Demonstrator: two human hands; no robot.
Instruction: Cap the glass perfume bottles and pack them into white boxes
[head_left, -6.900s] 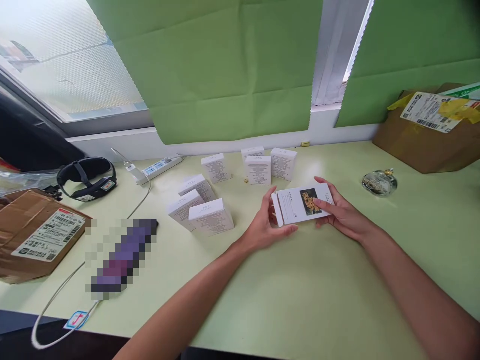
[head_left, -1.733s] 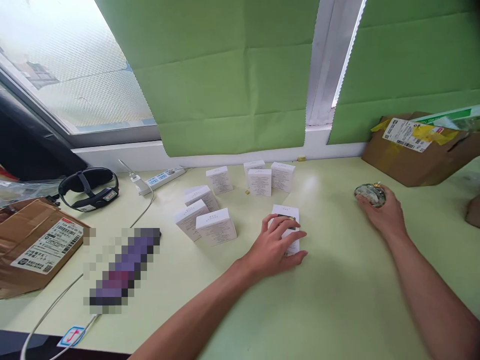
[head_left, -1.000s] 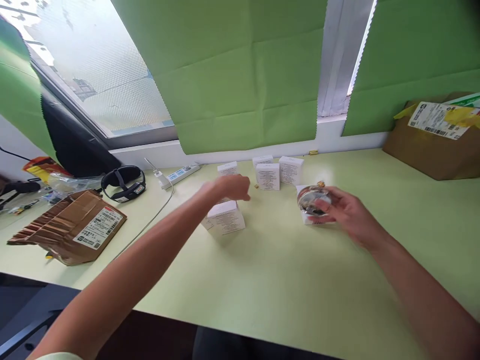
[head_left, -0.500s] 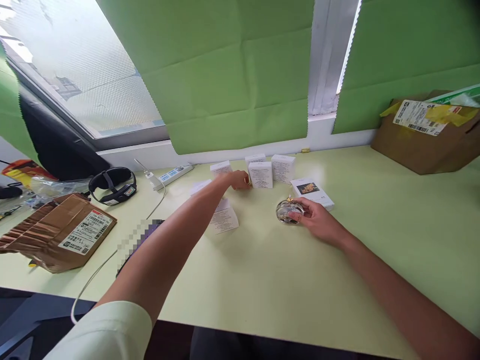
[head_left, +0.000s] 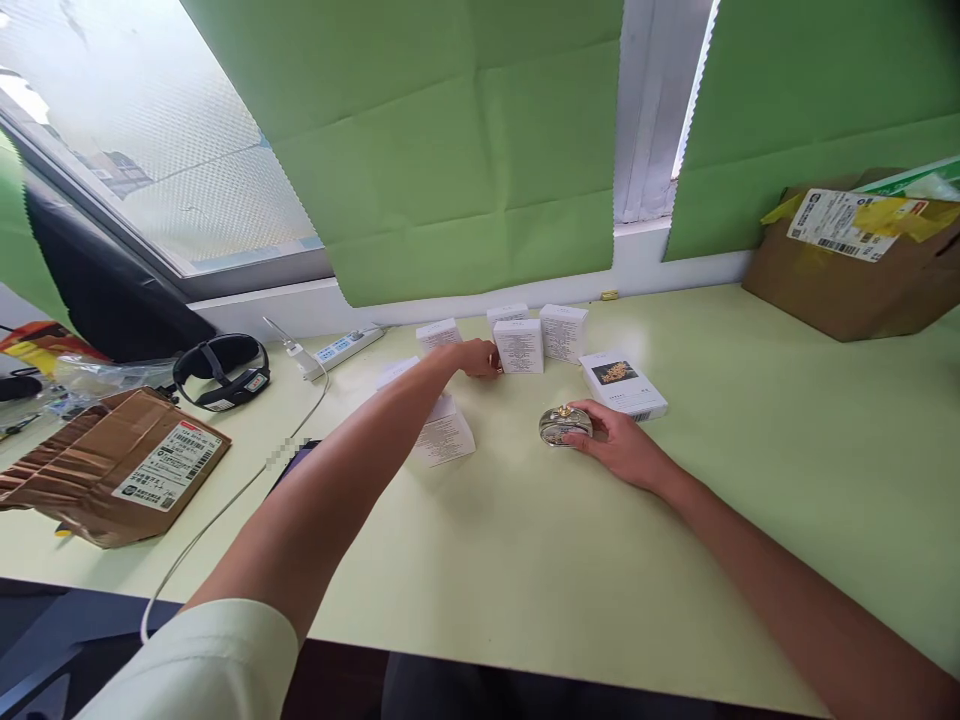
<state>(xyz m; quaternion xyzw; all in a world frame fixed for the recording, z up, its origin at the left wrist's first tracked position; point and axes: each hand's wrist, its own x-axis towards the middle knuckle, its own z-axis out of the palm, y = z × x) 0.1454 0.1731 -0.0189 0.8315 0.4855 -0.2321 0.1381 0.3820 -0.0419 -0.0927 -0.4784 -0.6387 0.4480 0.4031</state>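
My right hand [head_left: 622, 445] is closed around a rounded clear glass perfume bottle [head_left: 553, 427] with a gold neck, gripping its right side low over the table. Just behind that hand, a white box [head_left: 622, 385] with a dark picture on top lies flat. My left hand [head_left: 478, 358] reaches out among small white boxes, its fingers curled down beside an upright printed box [head_left: 519, 347]. A small gold glint shows at its fingertips; what they hold is hidden. Another printed box [head_left: 446, 437] stands under my left forearm.
More white boxes [head_left: 564, 333] stand near the wall. To the left are a brown parcel [head_left: 150, 460], a black headset [head_left: 225, 372] and a power strip [head_left: 347, 347] with a trailing cable. A large carton [head_left: 840, 285] sits at the back right.
The perfume bottle has moved slightly left in my right hand, and its neck now leans toward me more. My left hand stays almost in place beside the upright box.
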